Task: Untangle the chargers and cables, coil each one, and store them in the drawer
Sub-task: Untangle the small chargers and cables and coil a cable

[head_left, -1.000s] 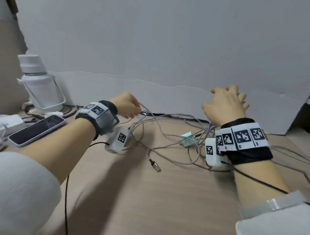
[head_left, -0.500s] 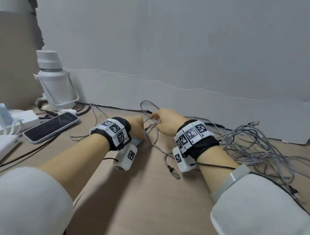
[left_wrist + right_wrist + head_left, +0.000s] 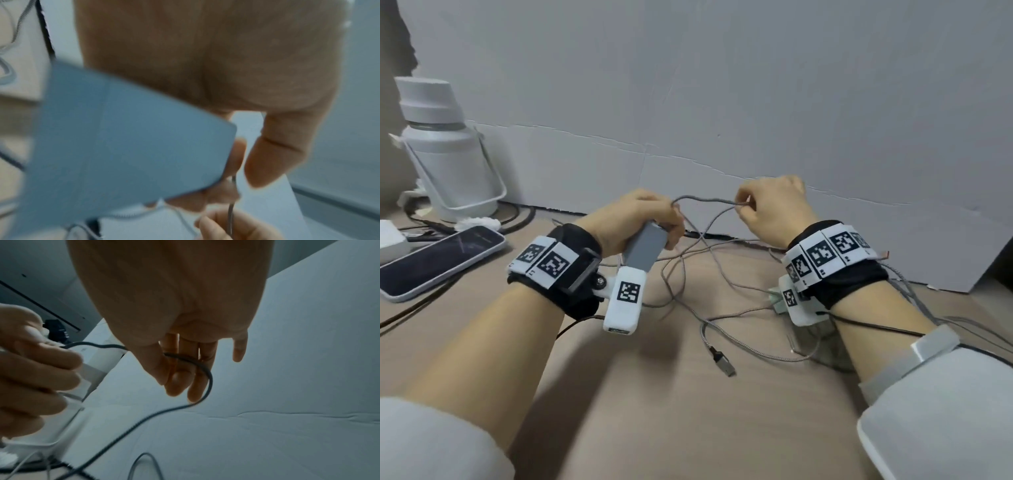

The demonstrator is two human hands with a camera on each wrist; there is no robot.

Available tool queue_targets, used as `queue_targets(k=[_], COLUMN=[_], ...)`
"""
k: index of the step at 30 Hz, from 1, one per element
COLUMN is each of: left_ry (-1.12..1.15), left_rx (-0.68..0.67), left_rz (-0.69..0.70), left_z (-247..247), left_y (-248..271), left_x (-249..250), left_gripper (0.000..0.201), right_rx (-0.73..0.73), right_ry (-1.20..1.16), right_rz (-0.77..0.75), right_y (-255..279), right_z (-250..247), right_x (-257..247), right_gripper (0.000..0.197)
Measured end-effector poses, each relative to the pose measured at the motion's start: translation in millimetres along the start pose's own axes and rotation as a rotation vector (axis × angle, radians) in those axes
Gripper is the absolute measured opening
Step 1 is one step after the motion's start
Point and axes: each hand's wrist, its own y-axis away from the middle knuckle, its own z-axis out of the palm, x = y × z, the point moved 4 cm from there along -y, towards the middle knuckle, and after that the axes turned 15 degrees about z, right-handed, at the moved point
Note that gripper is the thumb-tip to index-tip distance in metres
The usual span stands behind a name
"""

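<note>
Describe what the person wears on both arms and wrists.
Each wrist, left and right, carries a black band wrapped with white square-code markers and a white box camera beneath, with thin black cables trailing. Pale grey sleeves cover the upper forearms.

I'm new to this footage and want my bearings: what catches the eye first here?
Two raised hands at the centre: the left hand grips a grey charger block, and the right hand pinches the braided cable running between them. Below, a tangle of grey cables sprawls over the table, one loose USB plug pointing toward the viewer. At left stand a white bottle and a phone.
</note>
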Motion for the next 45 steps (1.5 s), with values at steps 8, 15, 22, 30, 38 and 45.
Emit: queue_targets(k=[8, 15, 22, 30, 38, 45], left_ry=[0.383, 0.032, 0.195, 0.414, 0.640, 1.086], left_rx=[0.656, 0.355, -0.024, -0.114, 0.259, 0.660], left_rz=[0.257, 0.225, 0.214, 0.172, 0.302, 0.444], left_z=[-16.2, 23.5, 81.4, 109.0, 83.0, -1.1], left_y=[-22.1, -17.7, -17.9, -15.0, -20.3, -11.9], left_x=[4.4, -4.1, 23.5, 39.1, 67.1, 59.0], left_gripper=[0.047, 0.032, 0.022, 0.046, 0.052, 0.049], right_rx=[-0.036, 0.070, 0.251, 0.242, -0.015, -0.309], right_ry=[-0.551, -1.099, -0.626, -0.463, -0.339, -0.783], right_rz=[0.168, 0.206, 0.308, 0.398, 0.288, 0.186], right_y=[-2.3, 27.7, 36.6, 25.5, 27.1, 47.8], right_z=[-60.1, -91.7, -101.9, -102.7, -61.9, -8.1], right_x=[74.2, 88.0, 88.0, 81.0, 55.7, 58.5], right_gripper=[0.022, 0.014, 0.048, 0.053, 0.046, 0.022])
